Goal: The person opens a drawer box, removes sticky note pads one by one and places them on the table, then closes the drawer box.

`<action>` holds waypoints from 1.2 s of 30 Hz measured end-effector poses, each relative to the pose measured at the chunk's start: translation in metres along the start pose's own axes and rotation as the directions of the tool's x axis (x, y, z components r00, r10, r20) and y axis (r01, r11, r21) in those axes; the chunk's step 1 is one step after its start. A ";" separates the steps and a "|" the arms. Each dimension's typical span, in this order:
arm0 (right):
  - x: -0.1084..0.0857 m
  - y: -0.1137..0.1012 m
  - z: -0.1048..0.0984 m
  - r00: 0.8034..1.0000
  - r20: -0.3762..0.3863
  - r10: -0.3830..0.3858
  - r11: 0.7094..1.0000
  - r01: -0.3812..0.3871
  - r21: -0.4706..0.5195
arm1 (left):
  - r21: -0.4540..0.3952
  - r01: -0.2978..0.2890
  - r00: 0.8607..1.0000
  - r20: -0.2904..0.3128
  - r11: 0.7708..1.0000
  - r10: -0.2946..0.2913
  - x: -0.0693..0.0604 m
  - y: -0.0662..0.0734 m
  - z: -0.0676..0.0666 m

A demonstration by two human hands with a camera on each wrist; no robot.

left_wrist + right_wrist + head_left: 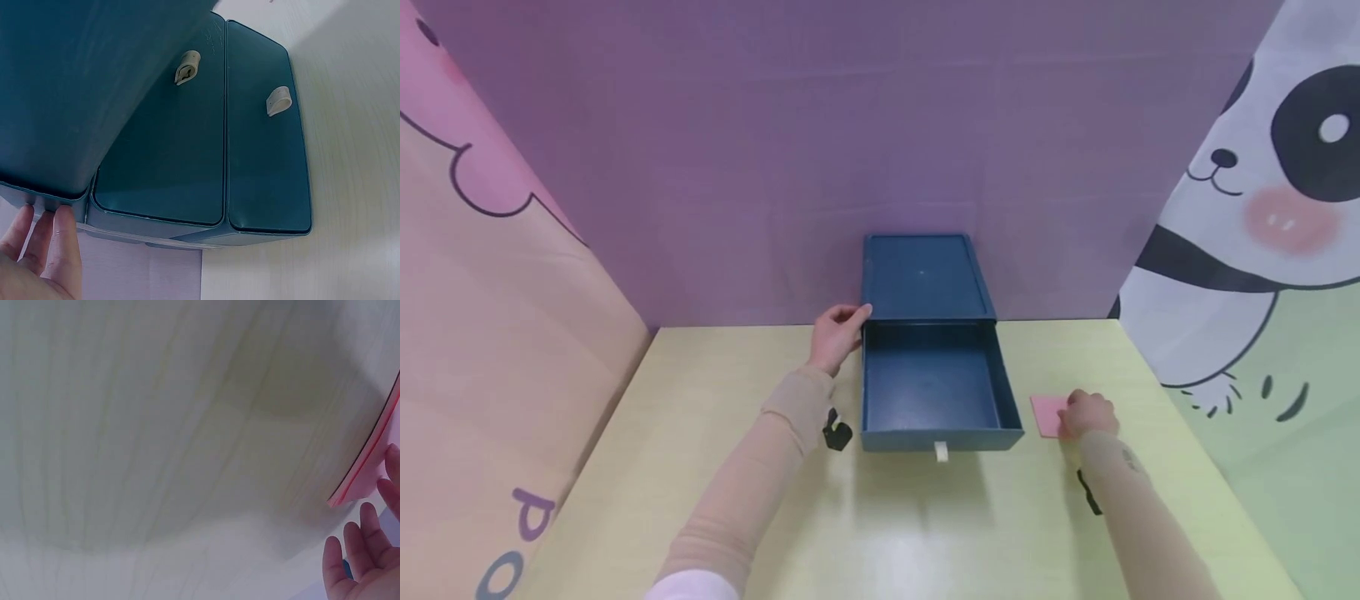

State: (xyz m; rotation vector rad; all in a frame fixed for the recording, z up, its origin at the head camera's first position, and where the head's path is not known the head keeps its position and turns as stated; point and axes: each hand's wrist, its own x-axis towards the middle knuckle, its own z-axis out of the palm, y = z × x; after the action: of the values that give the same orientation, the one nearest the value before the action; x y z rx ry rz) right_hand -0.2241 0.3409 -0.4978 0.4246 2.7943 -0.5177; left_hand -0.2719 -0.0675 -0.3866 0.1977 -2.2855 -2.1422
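Nearest, the pulled-out blue drawer point(898, 441) shows its flat floor, a pale pull tab point(942, 452) on its front. Just right of it is a pink pad point(1045, 415); the right hand point(1092, 414) touches it, fingers bent — whether they pinch it, I cannot tell. Beneath the drawer, two closed drawers point(169, 150) hide their contents. Left of its back end, the left hand point(837, 335) — fingers fairly straight — touches the cabinet point(925, 279).

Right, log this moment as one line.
left hand: touching side of blue cabinet | right hand: at pink pad | top drawer: pulled out | lower drawers: closed
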 end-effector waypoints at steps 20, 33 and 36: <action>-0.011 -0.018 -0.021 0.985 -0.097 -0.143 0.990 0.141 -0.026 | -0.005 -0.008 1.000 -0.010 1.000 0.008 -0.001 0.000 -0.001; -0.010 -0.021 -0.031 0.973 -0.096 -0.209 0.970 0.219 0.105 | -0.020 -0.009 1.000 0.030 1.000 0.010 -0.001 0.000 -0.001; -0.014 -0.026 -0.037 0.968 -0.115 -0.225 0.962 0.239 0.133 | -0.026 -0.005 0.999 0.040 1.000 0.006 -0.001 0.000 -0.002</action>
State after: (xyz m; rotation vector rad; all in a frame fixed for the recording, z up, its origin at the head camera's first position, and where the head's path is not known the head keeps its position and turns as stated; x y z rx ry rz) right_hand -0.2270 0.3283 -0.4520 0.1534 2.9307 -0.7769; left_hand -0.2704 -0.0690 -0.3861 0.1489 -2.2751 -2.1914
